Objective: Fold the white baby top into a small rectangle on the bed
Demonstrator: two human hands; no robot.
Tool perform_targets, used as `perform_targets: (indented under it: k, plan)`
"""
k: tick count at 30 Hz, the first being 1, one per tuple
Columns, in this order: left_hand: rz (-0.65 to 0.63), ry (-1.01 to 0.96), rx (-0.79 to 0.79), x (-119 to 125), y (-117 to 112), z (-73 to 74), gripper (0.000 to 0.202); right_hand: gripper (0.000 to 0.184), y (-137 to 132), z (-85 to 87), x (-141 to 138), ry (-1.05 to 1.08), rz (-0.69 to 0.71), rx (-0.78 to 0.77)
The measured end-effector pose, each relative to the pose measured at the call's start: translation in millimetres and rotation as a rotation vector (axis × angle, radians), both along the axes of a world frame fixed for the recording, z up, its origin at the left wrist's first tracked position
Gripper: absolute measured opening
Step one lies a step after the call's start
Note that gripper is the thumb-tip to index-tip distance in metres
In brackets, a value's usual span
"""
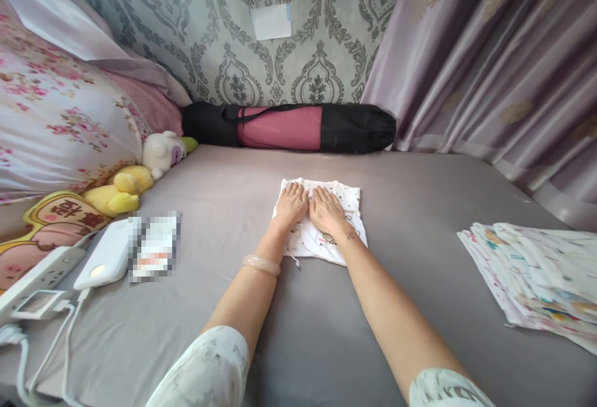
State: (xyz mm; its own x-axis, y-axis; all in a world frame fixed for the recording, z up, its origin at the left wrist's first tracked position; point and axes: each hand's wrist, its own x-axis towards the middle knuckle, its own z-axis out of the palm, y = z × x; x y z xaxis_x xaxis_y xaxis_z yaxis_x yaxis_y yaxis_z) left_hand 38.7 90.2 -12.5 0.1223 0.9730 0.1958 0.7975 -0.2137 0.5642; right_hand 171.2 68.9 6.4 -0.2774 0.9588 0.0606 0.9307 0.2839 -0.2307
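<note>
A small white printed garment point(303, 244) lies folded on the grey sheet in front of me, with a short tie string at its near edge. My left hand point(293, 204) rests flat on its left part, fingers stretched away from me. Close beside it, my right hand point(325, 209) presses flat on the middle of the cloth. Both palms face down and neither hand grips anything. The hands cover part of the garment's print, and dark lettering shows below the right one.
A stack of folded white printed clothes point(536, 276) sits at the right. On the left are a power strip point(46, 273), a white power bank point(109, 255) with cables, and plush toys point(114, 192). A black and pink mat bag point(280, 127) lies along the wall.
</note>
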Motion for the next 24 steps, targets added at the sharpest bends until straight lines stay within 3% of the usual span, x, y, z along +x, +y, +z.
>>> perform_targets:
  k: [11, 17, 24]
  plan:
    - [0.192, 0.342, -0.078, -4.6, -4.5, 9.8, 0.066, 0.059, -0.4, 3.4, 10.7, -0.03, -0.187, -0.055]
    - [0.265, 0.401, -0.157, -8.4, -7.0, 16.9, 0.069, 0.061, -2.3, 6.5, 14.6, -0.04, -0.269, -0.102]
    - [0.269, 0.44, -0.159, -6.9, -9.3, 21.2, 0.068, 0.061, -2.4, 9.2, 14.2, -0.026, -0.267, -0.146]
